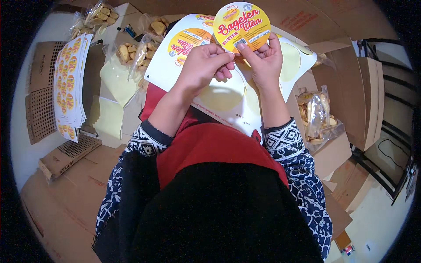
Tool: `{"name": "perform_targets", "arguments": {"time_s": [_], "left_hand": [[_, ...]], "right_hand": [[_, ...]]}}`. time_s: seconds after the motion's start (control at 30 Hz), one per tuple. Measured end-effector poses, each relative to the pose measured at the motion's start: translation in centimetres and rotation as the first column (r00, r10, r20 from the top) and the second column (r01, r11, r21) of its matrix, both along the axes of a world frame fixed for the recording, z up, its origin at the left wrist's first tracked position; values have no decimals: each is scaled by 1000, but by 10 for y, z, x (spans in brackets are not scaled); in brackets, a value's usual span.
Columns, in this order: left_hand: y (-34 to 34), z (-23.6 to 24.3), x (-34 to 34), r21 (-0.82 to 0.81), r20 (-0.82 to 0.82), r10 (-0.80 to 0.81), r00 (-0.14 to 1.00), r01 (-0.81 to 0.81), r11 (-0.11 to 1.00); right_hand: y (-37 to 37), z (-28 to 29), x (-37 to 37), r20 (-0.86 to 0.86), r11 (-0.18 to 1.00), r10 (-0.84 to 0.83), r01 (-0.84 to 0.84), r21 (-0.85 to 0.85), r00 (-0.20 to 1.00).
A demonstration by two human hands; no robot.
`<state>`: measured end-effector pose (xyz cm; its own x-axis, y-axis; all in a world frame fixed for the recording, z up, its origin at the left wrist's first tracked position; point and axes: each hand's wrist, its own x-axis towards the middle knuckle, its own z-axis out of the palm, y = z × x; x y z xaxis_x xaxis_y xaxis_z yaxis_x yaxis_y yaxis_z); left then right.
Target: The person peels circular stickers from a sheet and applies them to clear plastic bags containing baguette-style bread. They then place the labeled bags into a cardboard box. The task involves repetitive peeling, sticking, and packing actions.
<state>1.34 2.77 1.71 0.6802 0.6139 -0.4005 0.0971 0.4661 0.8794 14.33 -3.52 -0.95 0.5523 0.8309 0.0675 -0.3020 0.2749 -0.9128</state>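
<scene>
A round yellow label sticker (242,37) with red lettering is held up over my lap, its printed side showing. My right hand (266,61) grips its lower right, thumb on the front and fingers behind. With closed fingertips, my left hand (206,65) pinches at the label's bottom edge. Beneath both hands a white sticker sheet (158,65) lies across my lap. One printed round label (184,41) is still on that sheet at the left, partly covered by my left hand. Pale yellow bare circles (289,63) show elsewhere on it.
Clear bags of dry bread slices lie at the left (127,52) and right (318,111). A stack of printed sticker sheets (68,83) stands at the left, near pale yellow paper pieces (108,116). Cardboard (66,193) surrounds me, and a black metal rack (397,127) stands far right.
</scene>
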Motion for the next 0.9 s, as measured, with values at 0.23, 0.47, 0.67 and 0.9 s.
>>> {"name": "perform_targets", "arguments": {"time_s": [0.23,0.47,0.67,0.9], "left_hand": [[4,-7,-5,-53,4,-12,1000,12,999],[4,-8,-7,-40,15,-3,1000,3,999],[3,-3,-8,124,-56,0,998,7,992],[2,0,-18,189,-136,-43,990,68,980]], "right_hand": [[0,1,-3,57,1000,16,-14,-25,998],[0,3,-3,33,998,34,-32,-55,999],[0,4,-4,17,999,46,-45,-29,999],[0,3,5,-38,998,-62,63,10,997]]}}
